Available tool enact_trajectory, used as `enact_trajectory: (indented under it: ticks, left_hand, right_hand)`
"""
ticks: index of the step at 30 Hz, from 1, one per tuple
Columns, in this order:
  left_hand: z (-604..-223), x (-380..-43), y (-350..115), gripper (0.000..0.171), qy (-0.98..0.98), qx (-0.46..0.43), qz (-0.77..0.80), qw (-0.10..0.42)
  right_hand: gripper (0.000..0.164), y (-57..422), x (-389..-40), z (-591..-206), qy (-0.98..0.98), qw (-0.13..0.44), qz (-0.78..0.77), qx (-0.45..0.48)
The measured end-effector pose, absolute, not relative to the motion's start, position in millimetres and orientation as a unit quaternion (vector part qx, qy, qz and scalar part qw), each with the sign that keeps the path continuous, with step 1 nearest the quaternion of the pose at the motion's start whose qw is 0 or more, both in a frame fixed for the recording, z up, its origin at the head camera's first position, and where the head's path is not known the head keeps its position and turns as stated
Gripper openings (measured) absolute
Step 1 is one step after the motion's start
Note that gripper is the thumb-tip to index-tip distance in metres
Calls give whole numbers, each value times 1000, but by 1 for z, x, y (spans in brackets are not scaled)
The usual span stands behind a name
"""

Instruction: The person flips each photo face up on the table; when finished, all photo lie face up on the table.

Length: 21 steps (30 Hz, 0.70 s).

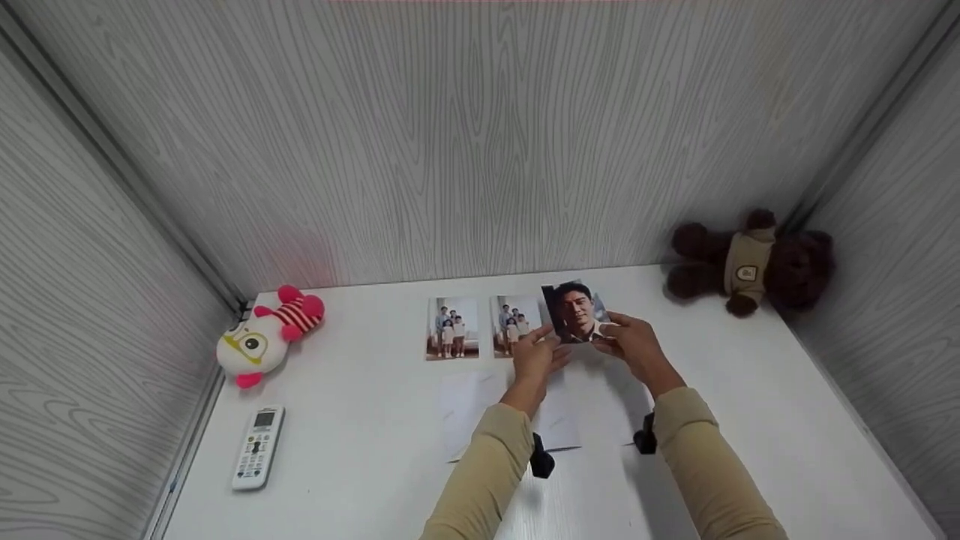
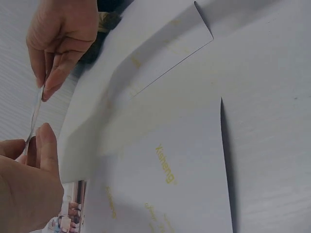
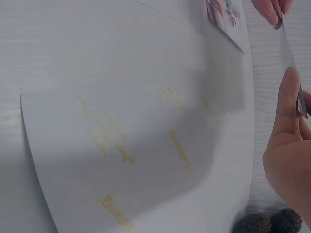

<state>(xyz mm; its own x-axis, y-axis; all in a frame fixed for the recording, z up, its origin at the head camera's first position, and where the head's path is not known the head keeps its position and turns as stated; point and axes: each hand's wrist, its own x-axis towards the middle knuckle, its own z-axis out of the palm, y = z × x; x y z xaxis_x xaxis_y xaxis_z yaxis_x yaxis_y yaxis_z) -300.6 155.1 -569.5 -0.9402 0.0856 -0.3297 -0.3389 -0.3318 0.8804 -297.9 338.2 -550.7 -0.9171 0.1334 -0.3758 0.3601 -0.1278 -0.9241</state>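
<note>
Both hands hold one portrait photo (image 1: 576,311) raised above the table, its printed side toward the head camera. The left hand (image 1: 537,358) pinches its lower left edge, and the right hand (image 1: 636,343) pinches its lower right edge. In the left wrist view the photo (image 2: 35,114) appears edge-on between the two hands. Just left of it, two family photos lie face up side by side: one family photo (image 1: 453,328) apart, the other family photo (image 1: 510,315) partly behind the left hand. White photo backs with yellow print (image 3: 97,131) lie below the hands.
A pink and white plush toy (image 1: 262,341) lies at the table's left, with a white remote control (image 1: 258,448) in front of it. On the far right a brown teddy bear (image 1: 750,262) lies on its side near the corner. Wood-patterned walls (image 1: 480,135) enclose the table.
</note>
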Motion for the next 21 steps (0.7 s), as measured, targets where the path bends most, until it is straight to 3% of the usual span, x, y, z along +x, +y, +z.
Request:
enact_trajectory:
  ticks: [7,21]
  left_hand:
    - [-573,-299,158,46,568,-104,799,169]
    - [-571,-298,167,46,584,-109,784,179]
  right_hand:
    - [60,338,-298,-556,670,71,-707,217]
    - [45,337,-298,-558,721,89,-656,205]
